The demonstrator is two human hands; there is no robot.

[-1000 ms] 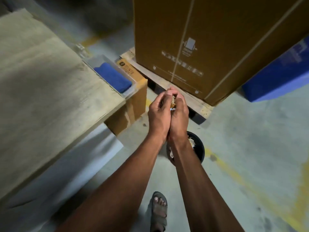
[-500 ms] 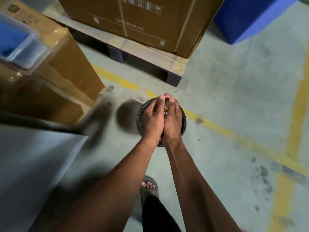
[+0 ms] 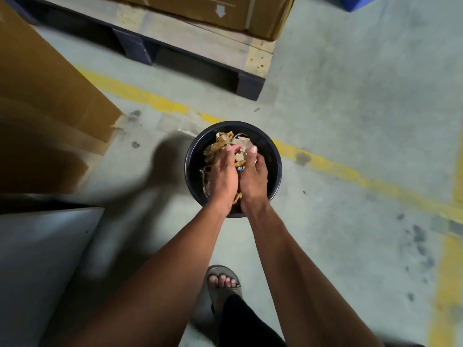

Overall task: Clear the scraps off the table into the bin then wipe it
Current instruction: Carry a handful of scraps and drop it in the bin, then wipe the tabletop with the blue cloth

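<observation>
A round black bin point(image 3: 273, 156) stands on the concrete floor straight below me. Crumpled brown and foil scraps point(image 3: 220, 142) lie inside it. My left hand point(image 3: 223, 176) and my right hand point(image 3: 254, 176) hover side by side over the bin's mouth, backs up. The fingers are loosened and slightly apart, and bits of scrap show in the gap between them. The table top is out of view.
A brown cardboard box point(image 3: 50, 96) stands at the left, with a grey panel point(image 3: 37, 259) below it. A wooden pallet point(image 3: 200, 38) carrying a large carton point(image 3: 225, 11) is behind the bin. Yellow floor lines point(image 3: 338, 169) run past it. My sandalled foot point(image 3: 223, 281) is near the bin.
I turned from the table and bent toward the bin. My hands, pressed together round the scraps, lowered over the bin and have parted, letting scraps drop in.
</observation>
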